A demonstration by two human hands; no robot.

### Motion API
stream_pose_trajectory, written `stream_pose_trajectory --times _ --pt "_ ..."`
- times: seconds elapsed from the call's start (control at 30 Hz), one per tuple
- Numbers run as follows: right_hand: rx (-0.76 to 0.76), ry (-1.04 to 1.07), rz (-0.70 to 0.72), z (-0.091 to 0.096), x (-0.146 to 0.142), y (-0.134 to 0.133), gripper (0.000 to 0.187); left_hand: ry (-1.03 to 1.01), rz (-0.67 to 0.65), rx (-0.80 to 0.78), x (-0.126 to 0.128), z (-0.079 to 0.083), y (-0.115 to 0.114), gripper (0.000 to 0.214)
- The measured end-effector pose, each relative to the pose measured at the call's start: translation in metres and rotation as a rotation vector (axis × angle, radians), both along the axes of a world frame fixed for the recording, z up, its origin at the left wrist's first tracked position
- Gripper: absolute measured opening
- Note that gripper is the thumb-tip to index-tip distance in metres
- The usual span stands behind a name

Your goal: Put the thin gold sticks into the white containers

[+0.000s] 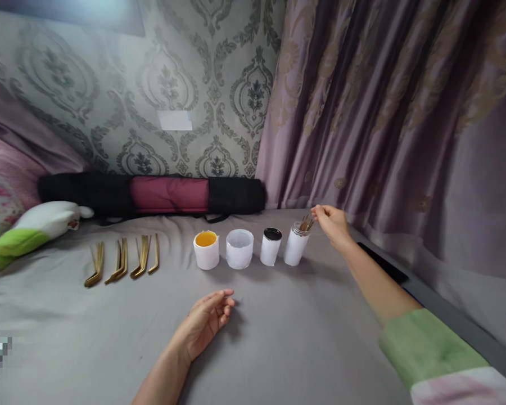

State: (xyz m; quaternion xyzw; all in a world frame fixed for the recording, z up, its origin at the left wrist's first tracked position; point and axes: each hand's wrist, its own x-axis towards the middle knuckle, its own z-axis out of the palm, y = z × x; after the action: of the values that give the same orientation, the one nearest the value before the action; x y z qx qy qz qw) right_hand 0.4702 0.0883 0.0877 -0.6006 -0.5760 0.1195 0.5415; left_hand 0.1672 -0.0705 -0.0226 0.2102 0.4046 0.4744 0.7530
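Note:
My right hand (332, 224) is pinched closed just beside the top of a tilted white-wrapped glass jar (296, 250). Thin golden-brown sticks (306, 223) poke out of that jar close to my fingertips; whether one is between them I cannot make out. My left hand (209, 318) rests low over the grey sheet, fingers loosely curved and apart, holding nothing. Left of the jar stand a white-wrapped can with a dark inside (270, 251), a whitish translucent cup (239, 256) and a white cup with an orange inside (207, 256).
Gold bent metal straws (140, 259) lie in several groups on the grey sheet (278, 337) at left. A black and maroon long bag (168, 194) lies along the wall. A green and white plush toy (34, 230) sits far left. Purple curtains (362, 112) hang at right.

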Motion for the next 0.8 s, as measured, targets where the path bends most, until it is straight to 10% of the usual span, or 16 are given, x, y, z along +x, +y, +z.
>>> stream_pose_trajectory --times 0.8 --pt "0.215 0.180 0.005 0.007 -0.038 -0.050 0.030 -0.103 0.005 0.036 -0.003 -0.009 0.004 0.014"
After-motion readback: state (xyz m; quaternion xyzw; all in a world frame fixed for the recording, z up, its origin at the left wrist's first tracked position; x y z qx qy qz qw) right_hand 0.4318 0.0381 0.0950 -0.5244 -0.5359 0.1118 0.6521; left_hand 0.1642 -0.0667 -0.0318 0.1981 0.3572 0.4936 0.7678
